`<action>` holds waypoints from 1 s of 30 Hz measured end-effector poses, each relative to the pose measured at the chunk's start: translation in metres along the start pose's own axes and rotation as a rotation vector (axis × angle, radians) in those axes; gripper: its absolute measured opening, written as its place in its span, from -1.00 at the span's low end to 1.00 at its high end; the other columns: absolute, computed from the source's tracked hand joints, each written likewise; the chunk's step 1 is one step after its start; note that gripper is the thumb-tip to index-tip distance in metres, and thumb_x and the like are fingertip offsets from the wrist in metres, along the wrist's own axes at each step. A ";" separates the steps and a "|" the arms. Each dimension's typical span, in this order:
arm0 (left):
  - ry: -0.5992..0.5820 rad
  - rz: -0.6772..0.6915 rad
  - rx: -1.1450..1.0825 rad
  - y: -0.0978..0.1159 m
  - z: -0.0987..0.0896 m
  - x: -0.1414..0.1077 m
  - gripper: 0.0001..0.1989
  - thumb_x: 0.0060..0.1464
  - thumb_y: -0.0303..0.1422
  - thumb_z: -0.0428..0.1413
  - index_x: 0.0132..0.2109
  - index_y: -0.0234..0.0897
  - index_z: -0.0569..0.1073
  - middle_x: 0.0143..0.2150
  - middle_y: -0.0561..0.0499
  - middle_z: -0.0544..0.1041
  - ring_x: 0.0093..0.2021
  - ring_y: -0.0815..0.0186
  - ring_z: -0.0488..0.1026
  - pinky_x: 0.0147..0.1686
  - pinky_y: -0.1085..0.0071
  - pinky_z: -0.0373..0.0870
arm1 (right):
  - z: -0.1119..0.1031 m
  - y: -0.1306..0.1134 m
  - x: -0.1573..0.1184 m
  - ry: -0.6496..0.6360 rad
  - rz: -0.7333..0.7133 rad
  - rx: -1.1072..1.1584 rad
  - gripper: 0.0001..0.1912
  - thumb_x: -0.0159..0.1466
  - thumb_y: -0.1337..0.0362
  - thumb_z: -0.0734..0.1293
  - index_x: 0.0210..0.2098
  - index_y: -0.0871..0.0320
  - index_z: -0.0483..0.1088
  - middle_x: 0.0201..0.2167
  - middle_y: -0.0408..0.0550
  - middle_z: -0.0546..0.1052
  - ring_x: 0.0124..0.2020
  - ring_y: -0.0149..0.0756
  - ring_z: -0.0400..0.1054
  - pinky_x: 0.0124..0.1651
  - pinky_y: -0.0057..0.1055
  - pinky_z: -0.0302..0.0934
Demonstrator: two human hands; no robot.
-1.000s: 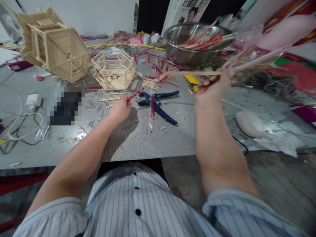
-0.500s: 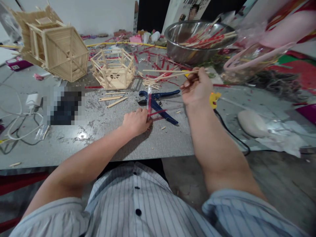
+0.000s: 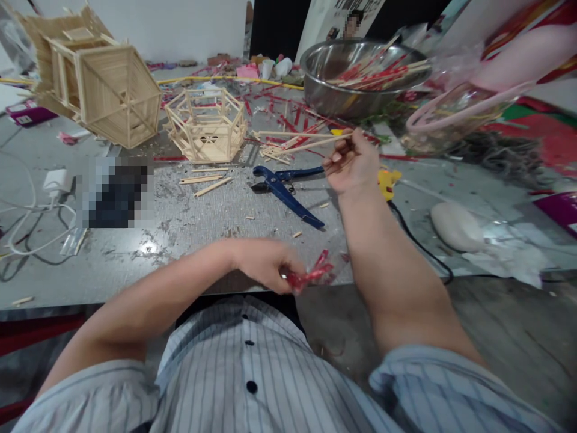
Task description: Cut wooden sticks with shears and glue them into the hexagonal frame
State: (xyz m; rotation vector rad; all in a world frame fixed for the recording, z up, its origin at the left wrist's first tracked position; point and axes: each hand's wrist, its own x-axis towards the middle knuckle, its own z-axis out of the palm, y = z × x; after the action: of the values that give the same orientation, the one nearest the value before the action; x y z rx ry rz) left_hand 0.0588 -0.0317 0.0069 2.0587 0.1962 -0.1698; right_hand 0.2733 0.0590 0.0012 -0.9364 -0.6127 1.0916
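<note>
My left hand [image 3: 273, 264] is closed on a crumpled red-and-clear wrapper [image 3: 313, 273] at the table's front edge, slightly blurred by motion. Farther out, my right hand [image 3: 354, 162] pinches pale wooden chopsticks [image 3: 302, 136] that point left, above red wrappers and short stick pieces. Blue-handled cutters [image 3: 288, 195] lie on the table between my hands. Left of the chopsticks stands a small hexagonal stick frame [image 3: 207, 129]. Several cut stick pieces [image 3: 211, 182] lie in front of it.
A larger stick-built model [image 3: 112, 96] lies tipped at the back left. Behind my right hand, a steel basin [image 3: 360, 99] holds wrapped chopsticks. A yellow glue gun [image 3: 388, 182] with a black cord is right of my forearm. A white charger [image 3: 58, 182] and cables lie left.
My left hand has drawn back toward the table edge, carrying the red wrapper off the area by the cutters. My right hand has shifted slightly left, still with the chopsticks.
</note>
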 end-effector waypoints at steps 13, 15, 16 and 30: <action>1.254 -0.410 0.420 -0.030 -0.036 -0.026 -0.74 0.19 -0.23 0.04 -0.37 -0.28 0.45 -0.28 -0.09 0.51 -0.23 0.29 0.40 -0.19 0.36 0.32 | 0.024 0.016 -0.016 -0.099 0.121 -0.113 -0.76 0.29 0.16 0.29 -0.48 0.10 0.33 -0.67 -0.35 0.38 -0.71 -0.56 0.11 -0.57 -0.55 0.08; 1.341 -0.488 0.562 -0.032 -0.039 -0.029 -0.79 0.21 -0.25 0.02 -0.26 -0.27 0.46 -0.15 -0.13 0.48 -0.10 0.24 0.40 -0.12 0.35 0.32 | 0.024 0.018 -0.017 -0.135 0.095 -0.157 -0.75 0.27 0.14 0.32 -0.49 0.09 0.33 -0.67 -0.34 0.39 -0.71 -0.56 0.12 -0.58 -0.55 0.11; 1.355 -0.518 0.607 -0.032 -0.040 -0.031 -0.80 0.22 -0.25 0.01 -0.20 -0.26 0.46 -0.09 -0.14 0.46 -0.04 0.21 0.39 -0.09 0.33 0.32 | 0.024 0.018 -0.018 -0.146 0.077 -0.177 -0.75 0.25 0.12 0.33 -0.49 0.08 0.34 -0.66 -0.34 0.39 -0.71 -0.56 0.13 -0.58 -0.54 0.12; 0.968 -0.752 0.693 -0.040 -0.046 -0.032 -0.69 0.27 -0.27 -0.10 -0.10 -0.24 0.52 -0.11 -0.11 0.54 -0.15 0.20 0.47 -0.25 0.35 0.31 | 0.024 0.026 -0.018 -0.231 -0.020 -0.339 -0.65 0.17 -0.03 0.39 -0.52 0.10 0.37 -0.65 -0.25 0.44 -0.73 -0.55 0.20 -0.64 -0.57 0.15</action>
State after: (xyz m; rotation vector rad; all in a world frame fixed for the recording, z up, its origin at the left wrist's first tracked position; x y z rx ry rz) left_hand 0.0211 0.0258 0.0010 2.4793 1.7045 0.3785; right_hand 0.2351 0.0543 -0.0086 -1.0986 -1.0177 1.1062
